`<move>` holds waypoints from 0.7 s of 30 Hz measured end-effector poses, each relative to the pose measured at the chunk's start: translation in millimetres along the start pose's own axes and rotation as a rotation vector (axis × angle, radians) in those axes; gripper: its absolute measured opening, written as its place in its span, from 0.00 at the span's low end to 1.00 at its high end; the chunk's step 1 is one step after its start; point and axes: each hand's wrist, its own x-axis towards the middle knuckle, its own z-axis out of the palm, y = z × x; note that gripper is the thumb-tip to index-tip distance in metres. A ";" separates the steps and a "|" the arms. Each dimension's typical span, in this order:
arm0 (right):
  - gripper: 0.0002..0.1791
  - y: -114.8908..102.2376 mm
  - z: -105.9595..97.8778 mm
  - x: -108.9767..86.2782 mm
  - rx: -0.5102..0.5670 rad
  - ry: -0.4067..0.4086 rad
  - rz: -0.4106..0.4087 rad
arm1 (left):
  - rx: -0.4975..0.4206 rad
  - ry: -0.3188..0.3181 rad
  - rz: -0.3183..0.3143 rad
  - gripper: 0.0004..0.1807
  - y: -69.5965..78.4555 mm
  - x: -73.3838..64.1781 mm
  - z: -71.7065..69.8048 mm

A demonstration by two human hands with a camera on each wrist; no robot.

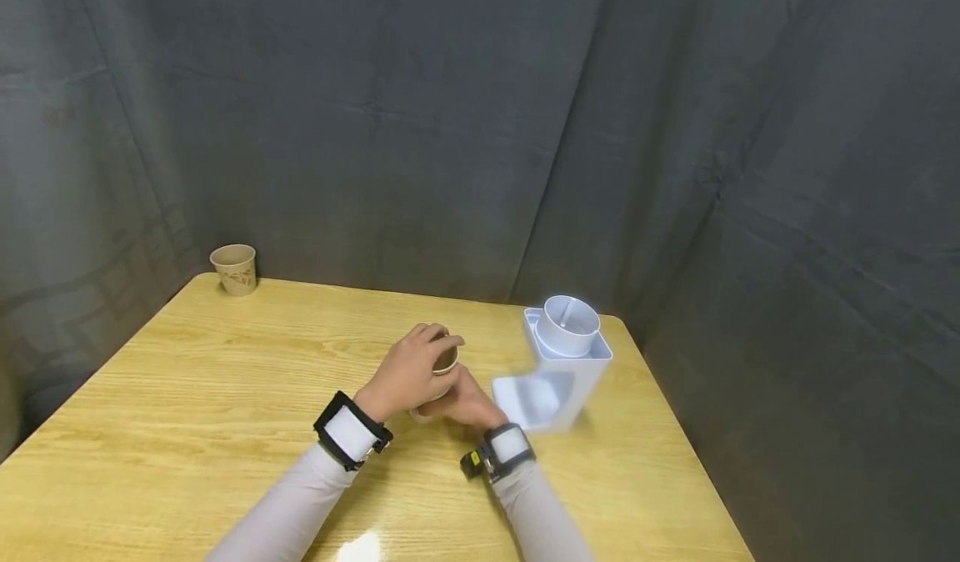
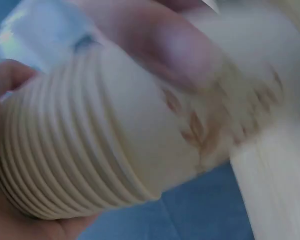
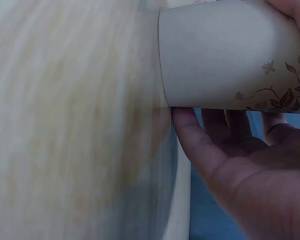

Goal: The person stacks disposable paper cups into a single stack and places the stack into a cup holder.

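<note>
A stack of paper cups [image 2: 155,125], beige with a brown leaf print, is between my two hands near the middle of the table. My left hand [image 1: 412,370] curls over the rim end of the stack. In the left wrist view, several nested rims [image 2: 70,135] show as ribs. My right hand [image 1: 467,402] curves around the lower body from the right. The right wrist view shows the bottom cup's smooth wall [image 3: 225,55], with fingers [image 3: 200,135] along and behind it. The cup's base is close to the table; I cannot tell whether it touches.
A white cup dispenser [image 1: 588,378], with a round tube [image 1: 567,333] on top and a flat foot, stands just right of my hands. A single paper cup [image 1: 237,274] stands at the far left corner of the wooden table [image 1: 187,429]. Dark curtains [image 1: 375,128] hang behind.
</note>
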 end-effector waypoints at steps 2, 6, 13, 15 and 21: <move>0.20 -5.7 -1.4 -1.5 0.029 -0.008 -0.012 | 0.000 0.015 -0.006 0.21 0.3 -0.2 1.0; 0.23 -2.8 2.1 -0.8 0.046 -0.006 -0.002 | -0.046 0.007 -0.017 0.21 -3.6 -2.7 -1.1; 0.38 19.2 9.3 -2.9 0.117 0.017 0.109 | -0.426 -0.092 -0.081 0.23 -31.2 -16.1 -6.4; 0.41 20.7 11.1 -4.4 0.126 0.029 0.126 | -0.538 -0.122 -0.121 0.22 -44.1 -23.1 -9.7; 0.41 21.9 13.8 -4.2 0.157 0.030 0.090 | -0.475 -0.178 -0.208 0.26 -97.9 -43.3 -27.8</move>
